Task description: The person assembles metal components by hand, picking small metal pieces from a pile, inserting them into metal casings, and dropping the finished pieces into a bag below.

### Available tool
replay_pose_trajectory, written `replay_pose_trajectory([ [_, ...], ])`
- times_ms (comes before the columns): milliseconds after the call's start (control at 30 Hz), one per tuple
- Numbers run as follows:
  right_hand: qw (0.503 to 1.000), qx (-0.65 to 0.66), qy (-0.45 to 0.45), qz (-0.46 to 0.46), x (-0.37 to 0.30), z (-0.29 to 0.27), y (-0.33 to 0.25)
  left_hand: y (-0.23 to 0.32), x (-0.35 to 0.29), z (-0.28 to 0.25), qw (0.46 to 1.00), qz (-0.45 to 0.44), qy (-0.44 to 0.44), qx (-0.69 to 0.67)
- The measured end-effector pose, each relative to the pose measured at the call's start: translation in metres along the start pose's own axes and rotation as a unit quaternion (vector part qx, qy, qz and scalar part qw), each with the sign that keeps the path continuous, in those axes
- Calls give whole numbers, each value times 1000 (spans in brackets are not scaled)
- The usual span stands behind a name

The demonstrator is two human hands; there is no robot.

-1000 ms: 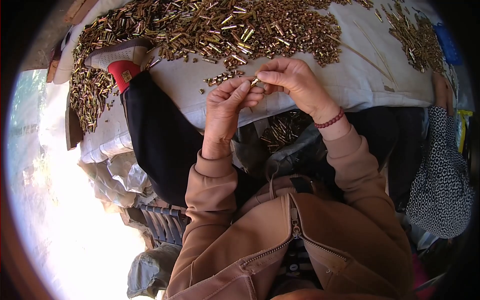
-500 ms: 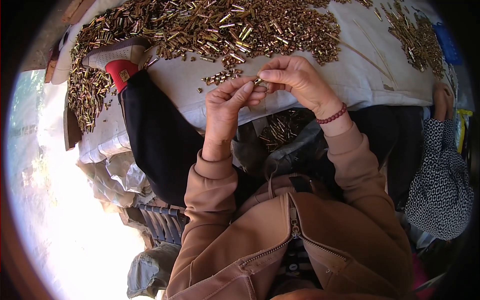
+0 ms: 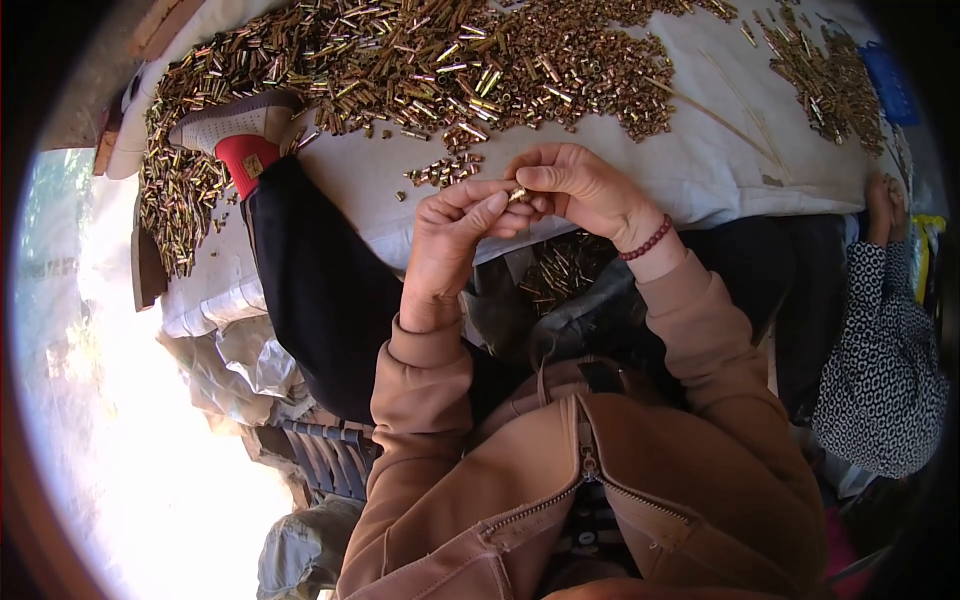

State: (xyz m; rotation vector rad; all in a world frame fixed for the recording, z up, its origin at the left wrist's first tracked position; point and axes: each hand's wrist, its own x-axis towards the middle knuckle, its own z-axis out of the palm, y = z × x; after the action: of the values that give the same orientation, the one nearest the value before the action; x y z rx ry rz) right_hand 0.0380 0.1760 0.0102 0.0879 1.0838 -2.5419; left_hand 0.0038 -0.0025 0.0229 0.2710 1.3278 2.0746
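In front of my chest, over the near edge of the cloth-covered table, my two hands meet at the fingertips. Between them is a small shiny brass-coloured metal part (image 3: 518,194), mostly covered by fingers, so its exact shape is hidden. My left hand (image 3: 455,228) pinches it from the left with thumb and fingers. From the right, my right hand (image 3: 588,194), with a beaded bracelet at the wrist, closes on it too. Just beyond my left fingers lies a small cluster of short metal pieces (image 3: 440,172) on the cloth.
A large heap of brass-coloured metal tubes and small pieces (image 3: 400,65) spreads over the pale cloth (image 3: 345,165). Thin sticks (image 3: 720,118) lie right of it, before another heap (image 3: 822,85). Below my hands, a dark container holds similar parts (image 3: 562,268). Another person's patterned sleeve (image 3: 875,370) is at right.
Both hands stay together, with the right fingers shifted slightly. The metal part between the fingertips shows more of its shiny surface now. The view has shifted a little.
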Motion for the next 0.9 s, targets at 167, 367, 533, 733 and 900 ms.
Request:
replay_pose_trajectory([
  [167,951,-246,148,-114,3,-11,-13,13,-7,10,988,-53,-69,130],
  [367,530,-733,296,-308,19,-15,0,9,36,-5,870,153,124,452],
  [533,503,-763,292,-282,25,-13,7,0,57,-11,671,281,153,668],
  [733,523,-744,279,-309,26,-18,8,-6,57,-12,712,270,206,615],
  [900,682,-627,276,-258,17,-6,8,-7,39,-10,931,151,199,268],
])
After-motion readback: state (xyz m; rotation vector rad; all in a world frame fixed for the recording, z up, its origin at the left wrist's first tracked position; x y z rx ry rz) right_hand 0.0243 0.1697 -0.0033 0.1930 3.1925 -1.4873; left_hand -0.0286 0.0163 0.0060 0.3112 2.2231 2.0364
